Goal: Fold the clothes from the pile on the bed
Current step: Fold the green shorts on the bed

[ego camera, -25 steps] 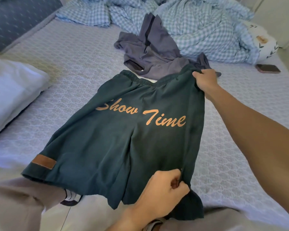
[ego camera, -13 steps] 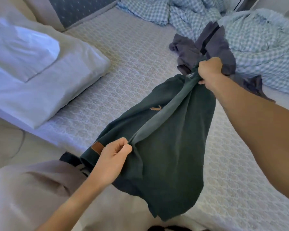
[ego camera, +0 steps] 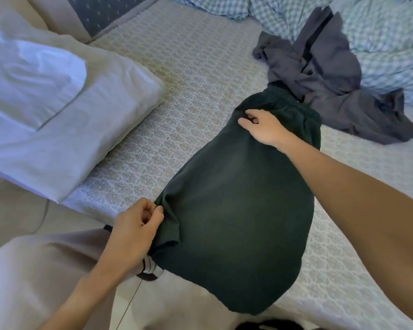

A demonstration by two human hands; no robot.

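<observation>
Now your dark green shorts [ego camera: 234,210] lie folded in half on the bed [ego camera: 188,75], no longer lifted between your hands. Your left hand [ego camera: 134,234] pinches the hem at 9 o'clock; your right hand [ego camera: 265,129] pinches the waistband edge at 12 o'clock. Gray clothes [ego camera: 324,86] sit piled at 1 o'clock, touching the waistband.

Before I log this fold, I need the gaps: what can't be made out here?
Head view only:
- Green shorts: any print is unseen, only plain fabric faces up; the near hem hangs past the bed's edge.
- Grey garment: crumpled, type unclear.
- Checked blanket: cut off by the frame edge.
- Left hand and right hand: fingertips buried in cloth.
</observation>
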